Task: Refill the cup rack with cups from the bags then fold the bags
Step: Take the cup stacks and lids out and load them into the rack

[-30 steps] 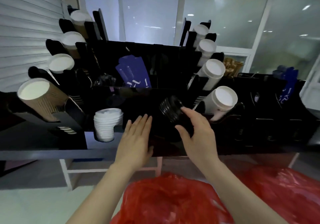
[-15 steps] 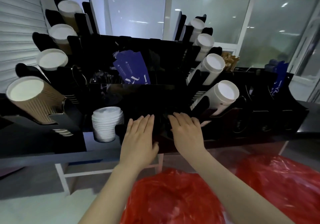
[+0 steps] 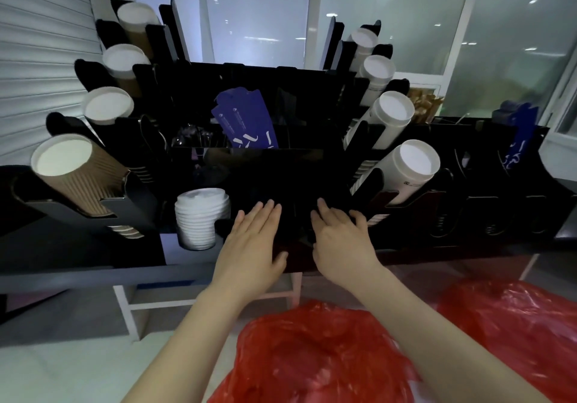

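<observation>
A black cup rack [image 3: 290,165] stands on a dark counter. Brown ribbed cups [image 3: 78,171] lie stacked in its left slots and white cups [image 3: 406,168] in its right slots. My left hand [image 3: 253,240] and my right hand [image 3: 340,237] lie flat, fingers straight, side by side on the rack's dark front middle compartment. What lies under the fingers is too dark to make out. A red plastic bag [image 3: 315,359] sits below my arms, and a second red bag [image 3: 515,327] lies to its right.
A stack of white lids [image 3: 199,215] sits in a front slot left of my hands. Blue sleeves [image 3: 246,121] stand in the rack's middle, more blue packets [image 3: 518,134] at the right. A white table frame [image 3: 131,306] shows beneath the counter. Glass panels stand behind.
One second ago my right hand held a stack of black lids above the middle compartment. The stack has gone down out of sight and both hands now press flat on that spot.
</observation>
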Motion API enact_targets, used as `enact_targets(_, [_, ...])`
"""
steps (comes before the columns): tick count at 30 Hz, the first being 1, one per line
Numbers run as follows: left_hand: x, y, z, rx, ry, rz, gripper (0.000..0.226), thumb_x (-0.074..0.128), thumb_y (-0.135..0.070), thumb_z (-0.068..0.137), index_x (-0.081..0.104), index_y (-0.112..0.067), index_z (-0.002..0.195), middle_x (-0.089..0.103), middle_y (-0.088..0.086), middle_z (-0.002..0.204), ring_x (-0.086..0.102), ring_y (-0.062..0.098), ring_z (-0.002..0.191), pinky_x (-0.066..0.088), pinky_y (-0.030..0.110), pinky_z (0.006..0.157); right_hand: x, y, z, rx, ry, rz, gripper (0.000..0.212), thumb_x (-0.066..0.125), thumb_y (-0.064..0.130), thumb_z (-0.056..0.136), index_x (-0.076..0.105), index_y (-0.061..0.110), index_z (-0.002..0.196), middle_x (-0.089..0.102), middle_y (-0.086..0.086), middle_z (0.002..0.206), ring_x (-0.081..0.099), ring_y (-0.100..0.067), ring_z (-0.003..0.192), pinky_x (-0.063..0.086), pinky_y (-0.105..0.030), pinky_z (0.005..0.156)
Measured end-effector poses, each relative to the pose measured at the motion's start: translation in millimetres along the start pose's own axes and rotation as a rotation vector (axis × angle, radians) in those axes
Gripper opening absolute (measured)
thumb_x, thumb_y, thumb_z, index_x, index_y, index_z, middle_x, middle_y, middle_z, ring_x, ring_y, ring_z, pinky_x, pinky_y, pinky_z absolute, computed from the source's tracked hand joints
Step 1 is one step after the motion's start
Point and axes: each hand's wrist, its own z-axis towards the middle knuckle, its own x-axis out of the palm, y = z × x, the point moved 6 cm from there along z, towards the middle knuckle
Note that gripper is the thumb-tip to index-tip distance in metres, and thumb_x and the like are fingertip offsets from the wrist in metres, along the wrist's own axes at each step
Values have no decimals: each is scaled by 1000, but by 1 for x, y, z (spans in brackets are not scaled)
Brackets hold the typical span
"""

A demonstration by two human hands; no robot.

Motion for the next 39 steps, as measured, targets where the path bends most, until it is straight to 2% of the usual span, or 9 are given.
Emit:
enact_targets(2, [-11,12,-13,-29,-24,-2,80,54,-34,90,5,-18,151,0,-4,158,-13,4,141,-17,21,111,-18,8,2,3,-108,114,62,51,26,89,33,10,146,26,-8,155,31,-24,139,27,-42,108])
enact_targets(5, [-28,39,-36,-114,-69,58,87,58,-29,88,-3,-15,149,-9,-3,156,-19,8,141,-16,21,111,-50,41,20,-117,-299,356,51,60,23,86,51,10,135,51,-8,140,47,-26,128,39,-43,101])
enact_targets(10, [-47,74,-56,-275,-37,164,88,62,-24,84,8,3,148,5,17,157,2,28,146,3,31,116,-52,108,64,-294,-147,518,58,64,32,87,46,17,140,45,-2,145,37,-19,135,32,-38,109])
enact_targets(13, [-46,81,-65,-278,15,178,91,55,-33,88,-5,-1,148,-8,14,158,-8,24,146,-6,27,115,-44,132,82,-344,-44,440,66,67,36,83,42,20,142,40,-1,149,34,-20,136,32,-38,108])
enact_targets(20, [-49,84,-65,-284,0,80,84,53,-30,89,1,-4,150,-1,9,159,-5,18,146,-13,16,108,-35,142,92,-290,-38,347,56,64,25,81,49,30,134,60,1,127,55,-23,115,42,-37,93])
enact_targets(27, [-53,86,-68,-284,-7,44,84,55,-23,86,2,-10,151,0,2,159,-2,13,145,-4,15,108,-54,131,85,-202,-175,674,54,69,23,81,52,23,132,59,1,130,53,-21,120,42,-38,100])
enact_targets(32, [-53,89,-67,-280,-13,64,81,55,-21,86,9,-15,151,6,2,159,5,15,145,6,19,113,-75,75,79,-23,-337,962,58,76,23,78,53,25,131,58,8,131,50,-9,120,36,-20,101])
enact_targets(35, [-50,88,-65,-316,-23,111,80,53,-20,84,8,-21,151,9,2,157,9,18,143,21,25,111,-69,38,78,18,-194,848,56,75,23,77,54,30,128,63,8,120,58,-14,110,46,-28,94])
enact_targets(39, [-42,79,-58,-367,-4,254,81,49,-22,85,1,-24,151,9,10,155,7,26,142,23,29,111,-51,33,76,-69,10,639,55,75,21,75,57,34,125,65,4,118,59,-19,109,48,-33,90])
